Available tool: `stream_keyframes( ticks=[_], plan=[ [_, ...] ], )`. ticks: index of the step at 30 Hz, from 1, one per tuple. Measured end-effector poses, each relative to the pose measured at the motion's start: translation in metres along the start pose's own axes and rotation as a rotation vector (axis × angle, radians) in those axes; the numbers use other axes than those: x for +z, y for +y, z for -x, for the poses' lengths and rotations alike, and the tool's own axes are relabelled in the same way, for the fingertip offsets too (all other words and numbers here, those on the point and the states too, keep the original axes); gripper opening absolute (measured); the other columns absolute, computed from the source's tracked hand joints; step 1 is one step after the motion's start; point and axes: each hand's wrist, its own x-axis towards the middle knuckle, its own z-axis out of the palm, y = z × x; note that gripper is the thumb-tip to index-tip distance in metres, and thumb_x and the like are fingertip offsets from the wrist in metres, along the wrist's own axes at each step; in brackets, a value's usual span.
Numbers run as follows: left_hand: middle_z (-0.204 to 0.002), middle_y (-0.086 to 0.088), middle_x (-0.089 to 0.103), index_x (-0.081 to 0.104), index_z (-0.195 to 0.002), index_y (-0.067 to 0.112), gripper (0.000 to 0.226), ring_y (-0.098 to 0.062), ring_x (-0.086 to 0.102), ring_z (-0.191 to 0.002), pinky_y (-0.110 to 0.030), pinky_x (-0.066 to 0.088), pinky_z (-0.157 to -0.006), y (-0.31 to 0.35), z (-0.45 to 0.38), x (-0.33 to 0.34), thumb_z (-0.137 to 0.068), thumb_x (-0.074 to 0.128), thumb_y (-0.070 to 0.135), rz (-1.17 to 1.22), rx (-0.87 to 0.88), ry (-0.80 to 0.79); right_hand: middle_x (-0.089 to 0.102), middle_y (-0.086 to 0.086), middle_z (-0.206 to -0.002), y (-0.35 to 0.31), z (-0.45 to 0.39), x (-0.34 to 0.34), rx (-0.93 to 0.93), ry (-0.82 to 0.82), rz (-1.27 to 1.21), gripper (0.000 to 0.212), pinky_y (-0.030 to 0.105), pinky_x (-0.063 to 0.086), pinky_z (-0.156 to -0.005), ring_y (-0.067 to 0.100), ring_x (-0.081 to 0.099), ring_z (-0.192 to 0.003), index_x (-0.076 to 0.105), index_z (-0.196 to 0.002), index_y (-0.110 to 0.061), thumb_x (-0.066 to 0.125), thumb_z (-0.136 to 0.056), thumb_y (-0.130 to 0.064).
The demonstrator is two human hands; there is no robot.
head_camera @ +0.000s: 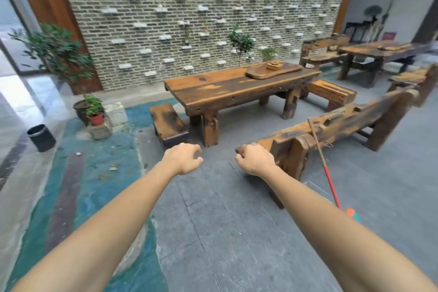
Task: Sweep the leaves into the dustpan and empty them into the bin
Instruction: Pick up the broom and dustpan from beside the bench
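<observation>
Both my arms reach forward over the grey stone floor. My left hand (183, 157) hangs with fingers loosely curled and holds nothing. My right hand (254, 159) is likewise loosely curled and empty, just left of a wooden bench end. A broom (328, 176) with a bamboo and red handle leans against that bench (331, 125), to the right of my right hand. Scattered dry leaves (111, 167) lie on the teal-painted floor strip at left. A black bin (41, 137) stands at the far left. No dustpan is in view.
A heavy wooden table (227, 90) with a low stool (168, 124) stands straight ahead. Potted plants (94, 111) and stone blocks sit at the left by the brick wall. More wooden tables and benches (379, 52) fill the right rear.
</observation>
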Motion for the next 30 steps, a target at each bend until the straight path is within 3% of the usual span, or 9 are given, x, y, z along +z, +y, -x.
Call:
stream_keyframes(
  ticks=[4, 8, 12, 16, 20, 24, 30],
  plan=[
    [-0.144, -0.008, 0.048, 0.033, -0.148, 0.034, 0.062, -0.032, 0.046, -0.13, -0.045, 0.044, -0.1, 0.041, -0.025, 0.033, -0.089, 0.043, 0.049, -0.017, 0.065, -0.11, 0.046, 0.012, -0.14, 0.06, 0.009, 0.011, 0.126, -0.075, 0.004, 0.056, 0.045, 0.043, -0.101, 0.036, 0.047, -0.125, 0.051, -0.135, -0.024, 0.042, -0.089, -0.052],
    [-0.156, -0.003, 0.035, 0.024, -0.151, 0.042, 0.066, -0.03, 0.039, -0.137, -0.049, 0.041, -0.106, 0.079, -0.062, 0.067, -0.088, 0.039, 0.054, 0.033, 0.123, -0.147, 0.03, 0.009, -0.153, 0.117, 0.011, 0.023, 0.215, -0.118, 0.01, 0.059, 0.048, 0.039, -0.105, 0.035, 0.04, -0.134, 0.039, -0.143, -0.031, 0.04, -0.089, -0.055],
    [-0.157, -0.001, 0.031, 0.024, -0.151, 0.042, 0.064, -0.028, 0.035, -0.14, -0.05, 0.041, -0.105, 0.118, -0.093, 0.1, -0.09, 0.04, 0.055, 0.054, 0.191, -0.208, 0.037, 0.01, -0.147, 0.164, 0.01, 0.033, 0.306, -0.142, -0.001, 0.06, 0.048, 0.042, -0.103, 0.034, 0.043, -0.131, 0.039, -0.143, -0.029, 0.04, -0.088, -0.053],
    [-0.15, -0.007, 0.041, 0.03, -0.15, 0.036, 0.062, -0.03, 0.041, -0.135, -0.046, 0.042, -0.104, 0.154, -0.142, 0.136, -0.091, 0.041, 0.053, 0.077, 0.236, -0.31, 0.044, 0.01, -0.137, 0.215, -0.002, 0.041, 0.42, -0.191, -0.02, 0.053, 0.046, 0.046, -0.096, 0.033, 0.05, -0.125, 0.046, -0.137, -0.027, 0.041, -0.088, -0.049],
    [-0.138, -0.01, 0.056, 0.045, -0.142, 0.025, 0.052, -0.029, 0.051, -0.128, -0.037, 0.043, -0.103, 0.183, -0.19, 0.174, -0.094, 0.048, 0.043, 0.18, 0.209, -0.498, 0.044, 0.013, -0.134, 0.261, -0.015, 0.049, 0.505, -0.273, -0.018, 0.048, 0.045, 0.041, -0.099, 0.037, 0.053, -0.119, 0.049, -0.132, -0.018, 0.042, -0.092, -0.045],
    [-0.124, -0.009, 0.065, 0.059, -0.129, 0.02, 0.04, -0.027, 0.059, -0.116, -0.032, 0.046, -0.096, 0.21, -0.231, 0.208, -0.093, 0.052, 0.036, 0.283, 0.181, -0.637, 0.044, 0.012, -0.136, 0.315, -0.029, 0.061, 0.612, -0.332, -0.058, 0.048, 0.046, 0.043, -0.098, 0.035, 0.054, -0.119, 0.049, -0.133, -0.022, 0.042, -0.091, -0.046],
    [-0.106, -0.005, 0.072, 0.072, -0.099, 0.023, 0.027, -0.027, 0.066, -0.1, -0.037, 0.053, -0.089, 0.254, -0.281, 0.236, -0.089, 0.049, 0.032, 0.341, 0.175, -0.696, 0.058, 0.014, -0.119, 0.383, -0.039, 0.065, 0.736, -0.362, -0.139, 0.035, 0.039, 0.048, -0.085, 0.035, 0.058, -0.108, 0.061, -0.106, -0.017, 0.044, -0.087, -0.04]
  ],
)
